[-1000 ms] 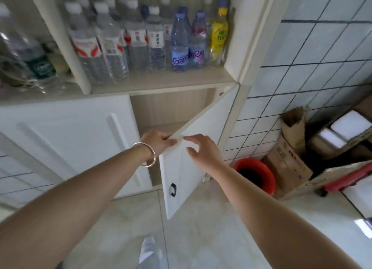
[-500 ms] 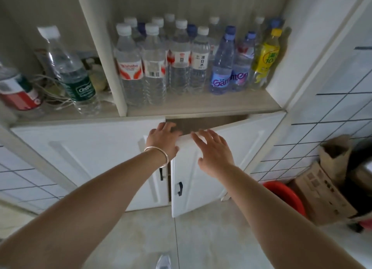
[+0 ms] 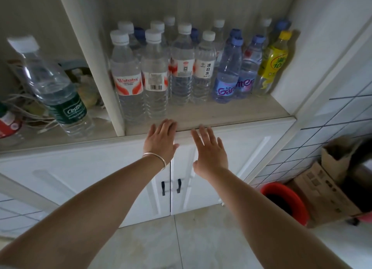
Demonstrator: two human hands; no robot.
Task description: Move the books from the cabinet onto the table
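- No books show anywhere, so where they are, which way they point, and how their long side lies cannot be told.
- The white cabinet [image 3: 231,160] has two lower doors, and both look closed, meeting at a thin dark gap with two small black handles [image 3: 171,186].
- The left hand [image 3: 160,139] lies flat at the top of the left door, fingers straight and apart, tips on the shelf edge, holding nothing.
- The right hand [image 3: 209,150] lies flat on the right door, fingers spread, holding nothing.
- My guess: either the books are already out, or none have been taken. No counter is in view to check.
- Clear plastic water bottles [image 3: 155,75] stand upright on the open shelf above.
- A red round bucket [image 3: 285,202] and brown cardboard boxes [image 3: 326,188] sit on the floor to the right.
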